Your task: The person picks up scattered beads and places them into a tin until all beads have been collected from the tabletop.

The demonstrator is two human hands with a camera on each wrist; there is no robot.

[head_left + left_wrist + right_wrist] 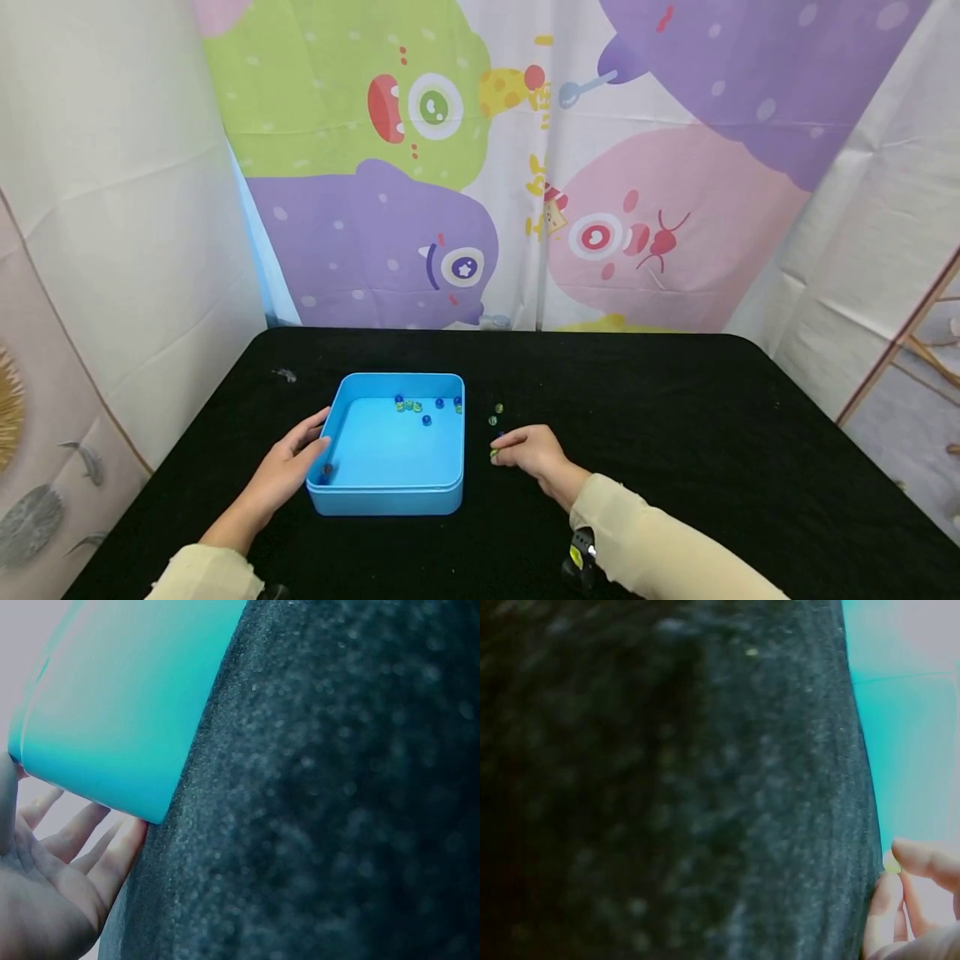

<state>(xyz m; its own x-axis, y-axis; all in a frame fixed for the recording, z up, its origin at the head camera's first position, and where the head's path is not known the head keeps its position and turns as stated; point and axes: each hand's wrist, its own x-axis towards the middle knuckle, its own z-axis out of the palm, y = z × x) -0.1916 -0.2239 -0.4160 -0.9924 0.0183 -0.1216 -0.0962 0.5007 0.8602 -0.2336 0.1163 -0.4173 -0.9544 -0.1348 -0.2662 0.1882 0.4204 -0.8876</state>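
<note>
A blue square box (386, 500) stands on the black-covered table. My left hand (283, 468) rests against its left side, thumb at the rim; in the left wrist view the fingers (112, 859) lie fairly straight along the outer wall. To the right of the box, my right hand (536, 454) pinches a yellow-green marble (494, 452) between thumb and fingertips, low over the cloth. The same marble (892, 862) shows pale in the right wrist view. Just beyond that hand lie a greenish marble (492, 421), another marble (499, 408) and a partly hidden blue marble (501, 433).
Inside the box, several blue and greenish marbles (427, 420) sit mostly toward the back, with darker ones in the front left corner. A small greyish scrap (285, 375) lies on the table (637, 392) at the back left. A cartoon-print curtain (517, 275) hangs behind.
</note>
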